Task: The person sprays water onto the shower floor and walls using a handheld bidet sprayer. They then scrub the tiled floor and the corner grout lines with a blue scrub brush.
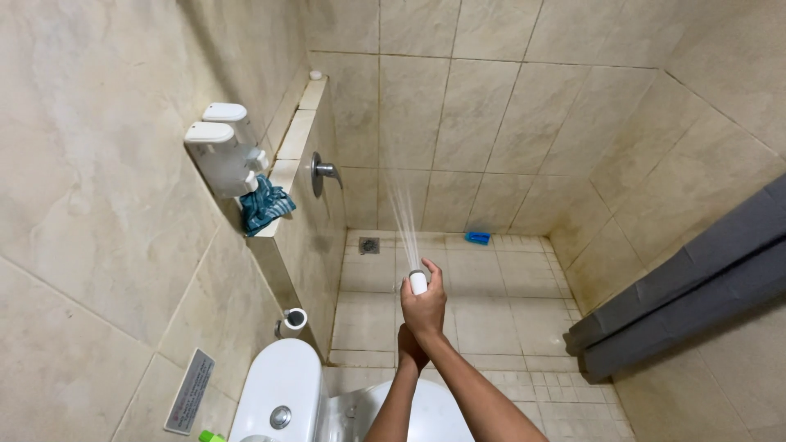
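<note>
Head view, centre frame: right hand (424, 307) wrapped tight round small white plastic spray head (418, 282), water jetting upward. Left hand (409, 350) tucked below, fingers hidden, can't tell. Probably light, rigid, wet-slippery; best gripped round the neck.

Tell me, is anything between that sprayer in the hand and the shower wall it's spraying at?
Nothing visible. The right hand holds the white sprayer up, and the water fans toward the tiled back wall through open air. The handle and blue cloth sit off to the left; the curtain hangs to the right.
</note>
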